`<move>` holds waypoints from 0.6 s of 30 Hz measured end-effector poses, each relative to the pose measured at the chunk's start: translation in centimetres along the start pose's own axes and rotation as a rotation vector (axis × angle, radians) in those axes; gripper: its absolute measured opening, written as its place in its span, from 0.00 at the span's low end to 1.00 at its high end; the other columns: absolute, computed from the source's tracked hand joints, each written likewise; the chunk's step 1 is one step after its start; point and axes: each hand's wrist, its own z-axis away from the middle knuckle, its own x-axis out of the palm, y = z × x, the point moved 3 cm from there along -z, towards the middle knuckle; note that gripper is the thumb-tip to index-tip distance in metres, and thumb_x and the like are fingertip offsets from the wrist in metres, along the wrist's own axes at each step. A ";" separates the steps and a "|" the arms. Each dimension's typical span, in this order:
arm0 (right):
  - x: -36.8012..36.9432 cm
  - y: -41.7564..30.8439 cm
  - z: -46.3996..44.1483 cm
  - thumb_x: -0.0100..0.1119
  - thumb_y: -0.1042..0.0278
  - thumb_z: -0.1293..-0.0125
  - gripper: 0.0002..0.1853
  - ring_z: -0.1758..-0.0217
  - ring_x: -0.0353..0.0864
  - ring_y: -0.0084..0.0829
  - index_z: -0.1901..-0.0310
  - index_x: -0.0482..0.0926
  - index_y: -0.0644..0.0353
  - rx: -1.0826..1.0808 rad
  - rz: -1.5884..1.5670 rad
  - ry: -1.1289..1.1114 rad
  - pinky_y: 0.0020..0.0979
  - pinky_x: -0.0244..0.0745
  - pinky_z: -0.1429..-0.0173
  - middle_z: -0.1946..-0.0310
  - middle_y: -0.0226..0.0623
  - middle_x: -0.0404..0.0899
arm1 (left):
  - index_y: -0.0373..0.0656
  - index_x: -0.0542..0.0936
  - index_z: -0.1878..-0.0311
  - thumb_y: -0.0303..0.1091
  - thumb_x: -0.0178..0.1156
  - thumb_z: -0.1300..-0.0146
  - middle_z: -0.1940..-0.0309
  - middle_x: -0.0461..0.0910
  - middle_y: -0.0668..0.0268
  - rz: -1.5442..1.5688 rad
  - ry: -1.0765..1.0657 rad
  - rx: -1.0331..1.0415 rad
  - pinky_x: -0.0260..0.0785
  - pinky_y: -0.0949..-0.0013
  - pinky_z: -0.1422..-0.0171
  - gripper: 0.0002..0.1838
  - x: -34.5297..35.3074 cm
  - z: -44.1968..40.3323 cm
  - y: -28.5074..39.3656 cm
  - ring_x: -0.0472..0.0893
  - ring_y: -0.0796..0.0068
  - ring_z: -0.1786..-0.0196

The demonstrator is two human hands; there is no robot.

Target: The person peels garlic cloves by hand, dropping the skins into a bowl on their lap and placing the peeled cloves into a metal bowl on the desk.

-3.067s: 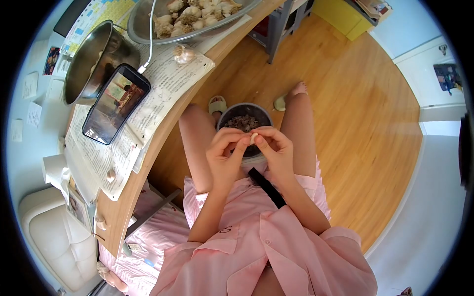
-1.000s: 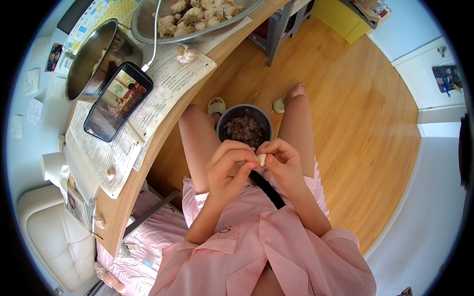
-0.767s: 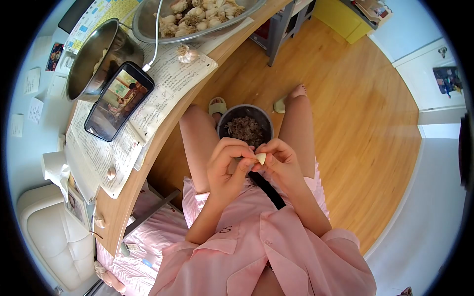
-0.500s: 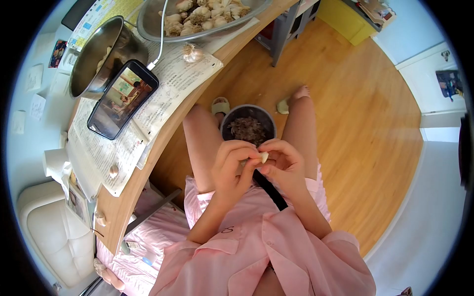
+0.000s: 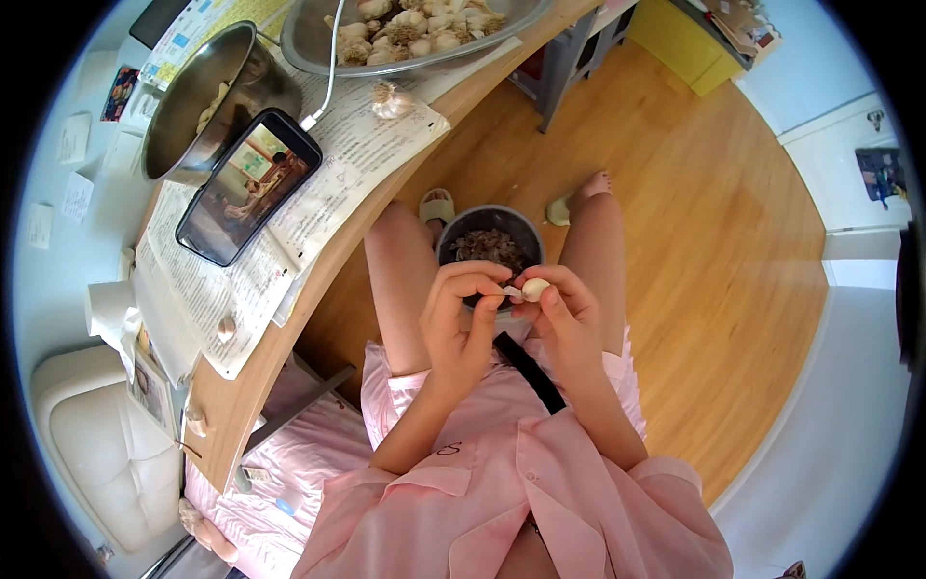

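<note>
- The left hand (image 5: 461,323) pinches a scrap of skin (image 5: 511,291) beside a garlic clove (image 5: 535,289) held in the right hand (image 5: 569,323).
- A phone (image 5: 249,188) leans against a metal pot (image 5: 258,89) on a desk (image 5: 224,410).

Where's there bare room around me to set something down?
Mostly the wooden floor between your left leg and the white wall. The desk has a small patch between the papers and garlic piece at its near end. Around the phone, pot and bowl it's crowded.
</note>
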 end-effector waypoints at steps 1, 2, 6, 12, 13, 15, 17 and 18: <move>-0.3 0.3 0.0 0.54 0.68 0.34 0.13 0.51 0.76 0.27 0.51 0.74 0.65 0.051 -0.108 -0.014 0.27 0.75 0.50 0.53 0.39 0.76 | 0.37 0.71 0.61 0.23 0.53 0.37 0.60 0.76 0.55 0.094 0.005 -0.028 0.68 0.69 0.50 0.03 0.1 0.1 -0.3 0.77 0.67 0.58; -0.4 0.5 0.0 0.54 0.68 0.34 0.13 0.51 0.76 0.27 0.51 0.74 0.65 0.085 -0.183 -0.019 0.27 0.75 0.49 0.53 0.38 0.76 | 0.37 0.70 0.61 0.23 0.52 0.37 0.60 0.76 0.55 0.190 0.009 -0.058 0.68 0.68 0.49 0.03 0.3 0.2 -0.7 0.77 0.67 0.57; 0.0 0.6 0.1 0.54 0.68 0.34 0.14 0.52 0.77 0.27 0.49 0.73 0.64 0.173 -0.336 -0.027 0.28 0.75 0.47 0.53 0.38 0.76 | 0.38 0.68 0.58 0.23 0.48 0.34 0.60 0.76 0.56 0.310 0.000 -0.119 0.67 0.67 0.46 0.03 0.2 0.2 -0.6 0.76 0.68 0.55; -0.1 0.8 -0.1 0.55 0.67 0.35 0.16 0.52 0.77 0.27 0.47 0.72 0.64 0.141 -0.301 -0.024 0.29 0.75 0.46 0.53 0.38 0.76 | 0.37 0.68 0.58 0.20 0.49 0.35 0.61 0.75 0.57 0.391 0.000 -0.127 0.67 0.68 0.46 0.04 -0.2 0.4 -0.6 0.76 0.69 0.56; -0.2 0.8 -0.1 0.55 0.67 0.35 0.16 0.52 0.77 0.27 0.48 0.72 0.64 0.139 -0.303 -0.031 0.29 0.75 0.46 0.54 0.38 0.77 | 0.36 0.68 0.58 0.20 0.50 0.36 0.61 0.74 0.56 0.383 0.000 -0.137 0.68 0.69 0.47 0.05 -0.2 0.4 -0.7 0.76 0.70 0.57; -0.2 1.0 -0.2 0.55 0.67 0.35 0.14 0.53 0.78 0.27 0.50 0.73 0.64 0.128 -0.296 -0.058 0.29 0.75 0.47 0.55 0.38 0.77 | 0.36 0.69 0.57 0.18 0.52 0.38 0.61 0.74 0.56 0.369 -0.003 -0.158 0.70 0.70 0.51 0.07 -0.2 0.6 -1.0 0.77 0.71 0.58; -0.3 1.2 -0.3 0.56 0.67 0.35 0.12 0.54 0.78 0.28 0.53 0.73 0.64 0.127 -0.304 -0.064 0.29 0.75 0.47 0.56 0.38 0.77 | 0.36 0.72 0.56 0.20 0.55 0.39 0.63 0.75 0.59 0.223 -0.015 -0.140 0.69 0.74 0.54 0.08 0.0 0.5 -0.4 0.76 0.73 0.59; -0.4 1.2 -0.3 0.56 0.68 0.35 0.11 0.54 0.78 0.28 0.55 0.73 0.64 0.133 -0.316 -0.057 0.30 0.75 0.47 0.57 0.38 0.77 | 0.36 0.73 0.56 0.21 0.57 0.40 0.63 0.76 0.60 0.150 -0.021 -0.131 0.69 0.76 0.56 0.09 0.1 0.4 -0.1 0.76 0.74 0.60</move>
